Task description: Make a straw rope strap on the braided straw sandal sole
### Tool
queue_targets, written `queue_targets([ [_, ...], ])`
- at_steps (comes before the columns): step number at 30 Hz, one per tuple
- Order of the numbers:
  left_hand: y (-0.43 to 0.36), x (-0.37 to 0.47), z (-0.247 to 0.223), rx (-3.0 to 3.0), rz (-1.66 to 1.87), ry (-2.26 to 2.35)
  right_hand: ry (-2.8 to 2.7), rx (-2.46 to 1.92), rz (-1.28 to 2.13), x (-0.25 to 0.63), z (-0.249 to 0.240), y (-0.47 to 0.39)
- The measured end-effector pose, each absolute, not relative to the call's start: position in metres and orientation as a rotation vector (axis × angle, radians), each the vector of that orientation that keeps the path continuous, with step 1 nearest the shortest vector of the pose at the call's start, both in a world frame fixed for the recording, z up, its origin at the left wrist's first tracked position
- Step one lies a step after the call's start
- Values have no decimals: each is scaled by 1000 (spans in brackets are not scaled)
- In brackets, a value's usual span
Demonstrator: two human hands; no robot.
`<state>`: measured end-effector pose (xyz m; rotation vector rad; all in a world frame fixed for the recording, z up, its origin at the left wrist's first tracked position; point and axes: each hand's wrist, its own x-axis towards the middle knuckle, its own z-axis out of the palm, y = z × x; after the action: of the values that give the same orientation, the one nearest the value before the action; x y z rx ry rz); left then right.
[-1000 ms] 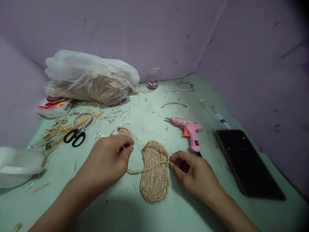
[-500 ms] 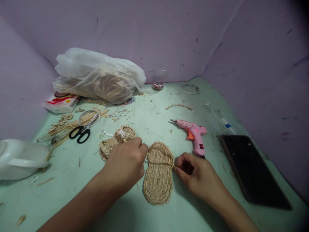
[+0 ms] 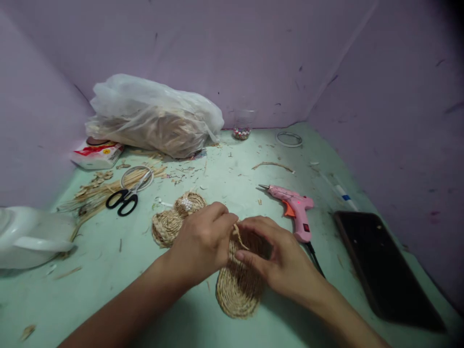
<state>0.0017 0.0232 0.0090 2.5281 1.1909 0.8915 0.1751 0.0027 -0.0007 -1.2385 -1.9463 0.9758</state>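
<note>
A slipper-shaped sole (image 3: 237, 295) of coiled, braided natural fibre lies flat in front of me, its upper part mostly covered by my hands. Above it, a short braided cord (image 3: 238, 235) bends between my hands. My left hand (image 3: 205, 241) is closed, pinching one end of the cord. My right hand (image 3: 277, 253) curves over the sole, its index fingertip meeting the left fingers and its thumb by the cord's lower part; its exact grip is partly hidden. Left of them rests a finished-looking woven slipper (image 3: 168, 226) with a cluster of white beads (image 3: 189, 203).
A pink glue gun (image 3: 293, 205) and a dark phone (image 3: 384, 270) lie to the right. Black-handled scissors (image 3: 126, 197), fibre strips (image 3: 92, 195) and a white jug (image 3: 32, 241) are left. Behind stand a stuffed plastic bag (image 3: 155, 118), a bead cup (image 3: 242, 131) and a tape roll (image 3: 289, 139).
My right hand has moved left and up from the sole's right edge to meet my left hand. The cord, stretched across the sole before, is now lifted and bent between them.
</note>
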Motion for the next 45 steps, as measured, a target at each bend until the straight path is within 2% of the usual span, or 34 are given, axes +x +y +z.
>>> queue_targets([
  [5,21,2,0,2253,1025,1104,-1822,-1209,1122,175,1,-4],
  [10,9,3,-18,2229,1236,1009,-1622,-1251,1248,181,3,3],
  [15,6,6,-26,2302,1351,1048,-1557,-1516,1200,183,-2,25],
  [22,6,5,-18,2405,1365,1106,-1700,-1594,1462,178,-17,46],
  [28,5,3,-16,2406,1339,1089,-1477,-1504,1625,174,-13,41],
  [32,7,3,-14,2373,1350,909,-1351,-1458,1660,174,-13,36],
  [45,4,1,-12,2489,1286,916,-1299,-1445,1660,172,-8,31],
])
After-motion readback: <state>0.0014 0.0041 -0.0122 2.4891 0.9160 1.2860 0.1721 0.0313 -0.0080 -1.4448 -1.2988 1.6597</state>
